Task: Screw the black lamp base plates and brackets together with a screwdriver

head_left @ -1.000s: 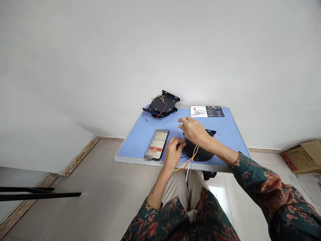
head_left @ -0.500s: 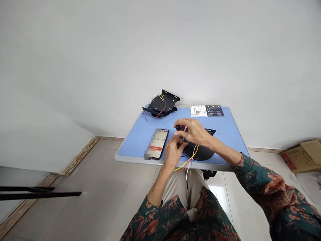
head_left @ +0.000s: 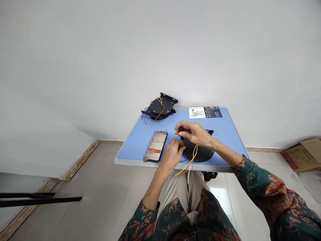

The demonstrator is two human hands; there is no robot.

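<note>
My right hand (head_left: pixel 195 131) grips the black handle of a screwdriver (head_left: pixel 181 130), held upright over the left edge of a round black metal plate (head_left: pixel 200 152). The plate lies near the table's front edge, and yellow, red and white wires (head_left: pixel 187 166) trail from it over that edge. My left hand (head_left: pixel 173 152) is closed in a pinch at the plate's left rim, just below the screwdriver. Whatever its fingertips hold there is too small and covered to make out. My right hand and forearm hide part of the plate.
On the blue table (head_left: pixel 135 147), a phone (head_left: pixel 156 150) showing a timer lies left of my hands. A second black plate assembly (head_left: pixel 160 107) with wires sits at the back left. A printed card (head_left: pixel 205 112) lies at the back right. A cardboard box (head_left: pixel 301 154) stands on the floor at right.
The screwdriver handle stands more upright and has shifted slightly right with my right hand. My left hand stays at the plate's rim. The camera view has tilted a little.
</note>
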